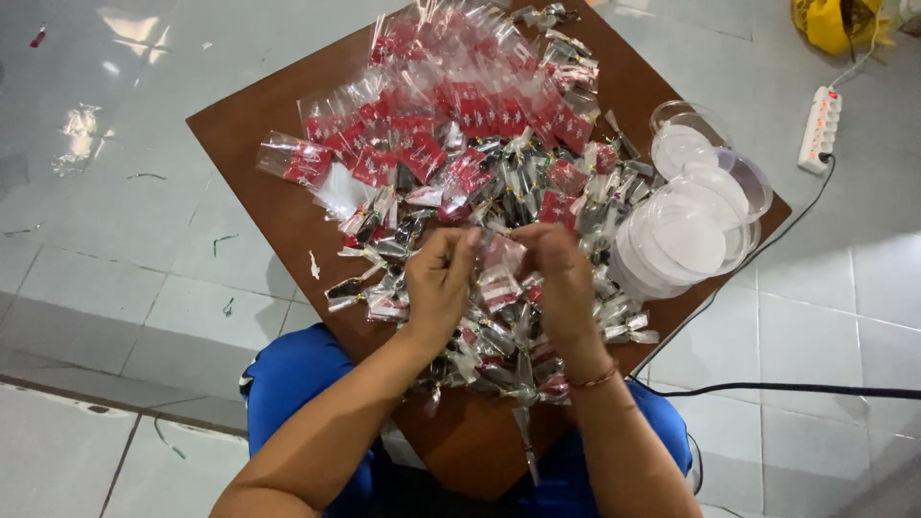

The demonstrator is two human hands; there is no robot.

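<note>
On the white tiled floor (115, 221) left of the counter lie a few scraps of clear wrapper. The brown counter (259, 206) sits turned like a diamond, its near corner between the person's blue-clad knees (297, 369). Near its left edge, a clear packet with a red label (293, 158) lies at the fringe of a big heap of like packets (460, 105) that runs up to the far corner. Closer in, a pile of small twisted clear-and-dark wrapped pieces (499, 345) spreads from the middle toward the near corner.

Above that pile, the left hand (439, 280) has its grip pinched closed on a small clear packet (501, 267), and the right hand (561, 273), a thin band on its wrist, pinches the same packet from the other side. The packet is held just over the pile, at the counter's middle.

By the right corner stands a stack of round clear lids (691, 230). Beyond, on the floor, lie a white power strip (818, 129), a black cable (796, 388) and a yellow bag (833, 21).
</note>
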